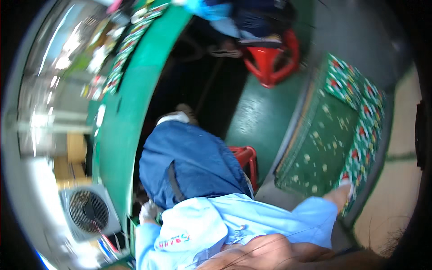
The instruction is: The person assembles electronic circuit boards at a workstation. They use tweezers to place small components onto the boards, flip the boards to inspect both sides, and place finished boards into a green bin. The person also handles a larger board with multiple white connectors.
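Note:
My right hand (341, 194) reaches out to the right, with something white over the finger ends. It meets the lower end of a green patterned strip (360, 139) with red and white spots; blur hides whether the fingers grip it. The strip runs along the right side of a green tray-like surface (310, 157) dotted with pale bits. A similar patterned piece (340, 83) lies across its far end. My left hand (149, 211), in a white covering, is low beside my blue-clad leg near the green table edge; its fingers are too blurred and partly hidden to read.
A long green table (119, 135) curves along the left, with another patterned strip (130, 47) on it. A square fan (89, 210) stands at the lower left. Red stools (270, 67) stand on the green floor (252, 108); another person (265, 20) sits at the far end.

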`<state>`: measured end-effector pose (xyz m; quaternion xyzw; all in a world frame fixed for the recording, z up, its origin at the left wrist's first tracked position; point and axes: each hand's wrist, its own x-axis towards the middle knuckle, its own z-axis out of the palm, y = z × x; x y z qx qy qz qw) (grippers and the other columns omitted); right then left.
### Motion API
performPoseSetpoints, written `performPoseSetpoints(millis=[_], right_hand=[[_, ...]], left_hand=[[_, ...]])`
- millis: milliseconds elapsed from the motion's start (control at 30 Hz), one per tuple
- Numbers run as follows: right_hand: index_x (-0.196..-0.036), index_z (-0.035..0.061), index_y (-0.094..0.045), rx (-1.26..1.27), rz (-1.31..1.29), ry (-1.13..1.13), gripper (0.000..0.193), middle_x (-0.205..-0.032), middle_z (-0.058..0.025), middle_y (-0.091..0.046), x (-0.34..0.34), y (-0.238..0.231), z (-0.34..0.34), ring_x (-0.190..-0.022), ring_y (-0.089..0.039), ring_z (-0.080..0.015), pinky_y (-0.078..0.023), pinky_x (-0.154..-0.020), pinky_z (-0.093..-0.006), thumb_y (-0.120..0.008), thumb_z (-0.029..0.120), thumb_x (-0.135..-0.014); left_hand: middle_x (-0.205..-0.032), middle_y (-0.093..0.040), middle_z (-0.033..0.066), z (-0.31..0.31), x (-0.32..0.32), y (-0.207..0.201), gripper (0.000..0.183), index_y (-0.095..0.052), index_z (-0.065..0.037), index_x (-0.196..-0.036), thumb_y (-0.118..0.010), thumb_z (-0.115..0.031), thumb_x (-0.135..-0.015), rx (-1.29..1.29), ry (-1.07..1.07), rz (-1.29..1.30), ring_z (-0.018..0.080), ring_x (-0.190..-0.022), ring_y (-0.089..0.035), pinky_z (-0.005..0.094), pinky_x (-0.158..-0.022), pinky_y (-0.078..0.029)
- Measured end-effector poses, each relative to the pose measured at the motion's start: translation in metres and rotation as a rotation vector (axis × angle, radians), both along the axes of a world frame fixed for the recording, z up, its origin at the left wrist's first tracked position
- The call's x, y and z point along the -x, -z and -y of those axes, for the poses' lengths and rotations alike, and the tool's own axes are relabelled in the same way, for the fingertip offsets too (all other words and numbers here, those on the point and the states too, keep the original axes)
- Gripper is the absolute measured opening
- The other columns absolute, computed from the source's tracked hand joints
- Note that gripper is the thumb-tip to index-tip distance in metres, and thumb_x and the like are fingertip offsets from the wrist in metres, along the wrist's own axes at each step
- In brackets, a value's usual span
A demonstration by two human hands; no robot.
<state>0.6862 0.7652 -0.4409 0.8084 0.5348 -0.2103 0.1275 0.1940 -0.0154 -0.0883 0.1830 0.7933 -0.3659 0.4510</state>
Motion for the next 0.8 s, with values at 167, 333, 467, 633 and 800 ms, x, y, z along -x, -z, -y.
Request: performPoseSetpoints(millis=[167, 333, 467, 633, 800], right_hand=[[-0.119, 0.0145, -0.071, -0.004, -0.002, 0.289, 0.061, -0.125, -0.0144, -0.067, -0.002, -0.016, 0.033, -0.114, -0.063, -0.0309, -0.049, -0.094, -0.0441, -0.058, 0.065, -0.088], [-0.114, 0.0143, -0.073, -0.036, 0.013, 0.382, 0.055, -0.12, -0.0139, -0.069, 0.001, -0.038, 0.047, -0.109, -0.065, -0.0297, -0.05, -0.09, -0.0434, -0.059, 0.061, -0.089], [-0.11, 0.0143, -0.075, -0.159, -0.011, 0.482, 0.051, -0.117, -0.0134, -0.071, 0.007, -0.062, 0.048, -0.105, -0.066, -0.0287, -0.051, -0.087, -0.0428, -0.061, 0.059, -0.089], [-0.099, 0.0078, -0.078, -0.504, -0.276, 0.499, 0.038, -0.103, -0.0095, -0.075, 0.094, -0.086, 0.074, -0.087, -0.066, -0.0239, -0.053, -0.077, -0.0401, -0.067, 0.043, -0.092], [-0.103, 0.0003, -0.074, -0.531, -1.274, 0.125, 0.028, -0.095, -0.0069, -0.072, 0.252, -0.191, 0.184, -0.082, -0.063, -0.0187, -0.051, -0.072, -0.0324, -0.073, 0.025, -0.091]], left_hand=[[-0.144, -0.053, 0.0004, 0.044, -0.009, 0.003, 0.034, -0.062, -0.016, -0.129, -0.052, -0.022, -0.097, 0.256, 0.416, 0.009, 0.0217, -0.133, -0.048, 0.0336, -0.102, -0.046], [-0.148, -0.052, 0.001, 0.145, 0.006, 0.02, 0.041, -0.056, -0.017, -0.138, -0.053, -0.03, -0.1, 0.068, 0.207, -0.052, 0.0273, -0.131, -0.053, 0.041, -0.101, -0.05], [-0.119, -0.066, 0.0151, 0.12, 0.044, 0.051, 0.039, -0.063, 0.003, -0.123, -0.059, -0.027, -0.098, -1.051, -1.435, -0.515, 0.03, -0.105, -0.067, 0.0384, -0.093, -0.054], [-0.105, -0.072, 0.0186, 0.035, 0.066, 0.006, 0.033, -0.068, 0.002, -0.117, -0.063, -0.024, -0.097, -0.702, -0.995, -0.481, 0.0234, -0.093, -0.069, 0.0331, -0.086, -0.053], [-0.104, -0.073, 0.0165, 0.0, 0.058, -0.07, 0.044, -0.066, 0.0, -0.122, -0.067, -0.034, -0.094, -1.121, -0.815, -0.364, 0.0265, -0.096, -0.07, 0.0351, -0.086, -0.053]])
